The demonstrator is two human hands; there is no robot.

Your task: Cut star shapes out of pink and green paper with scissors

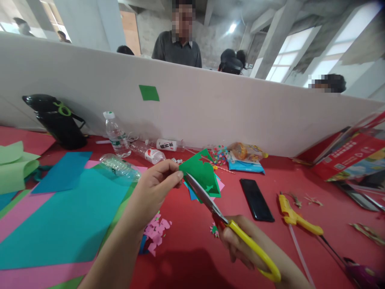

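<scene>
Between its thumb and fingers, my left hand (164, 180) pinches the left corner of a folded green paper (198, 172) with cut-out notches along its edges. My right hand (240, 241) is wrapped round the yellow and red handles of the scissors (207, 199). The scissor blades point up and left, their tips at the paper's corner close to my left thumb. Pink paper scraps (157, 233) lie on the red table below my left hand. A few small cut stars (214, 230) lie beside my right hand.
Teal sheets (69, 216) cover the left side. Plastic bottles (117, 136) and a black flask (58, 124) stand or lie along the white partition (210, 108). A phone (256, 200) and yellow glue gun (296, 216) lie right. People are beyond the partition.
</scene>
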